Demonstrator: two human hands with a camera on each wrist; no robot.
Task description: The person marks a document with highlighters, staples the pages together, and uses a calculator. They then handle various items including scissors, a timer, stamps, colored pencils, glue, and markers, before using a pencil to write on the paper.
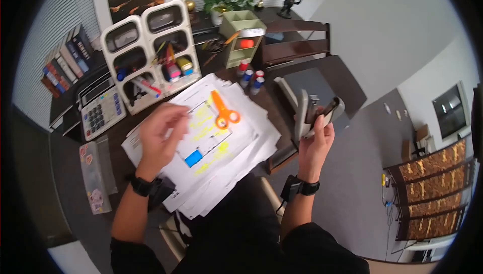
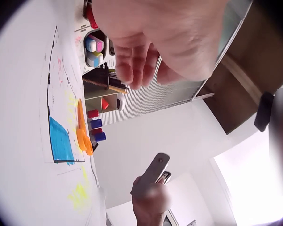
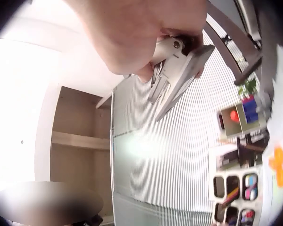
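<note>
My right hand (image 1: 314, 145) grips a light grey stapler (image 1: 301, 115) up off the desk, right of the papers. Its arms are spread apart, with metal parts showing between them; in the right wrist view the stapler (image 3: 179, 77) sticks out past my fingers. My left hand (image 1: 162, 130) hovers over the left side of a stack of papers (image 1: 241, 148), fingers loosely bent and nothing in them. On the top sheet are yellow marks and a blue coloured block (image 1: 193, 159). Orange scissors (image 1: 224, 112) lie on that sheet, to the right of my left hand.
A white organizer (image 1: 146, 55) with pens and markers stands behind the papers, a calculator (image 1: 103, 113) to its left. Several small red and blue bottles (image 1: 246, 77) stand by a green holder (image 1: 242, 25). A clear pouch (image 1: 95, 176) lies at the left; a dark chair (image 1: 297, 42) stands beyond.
</note>
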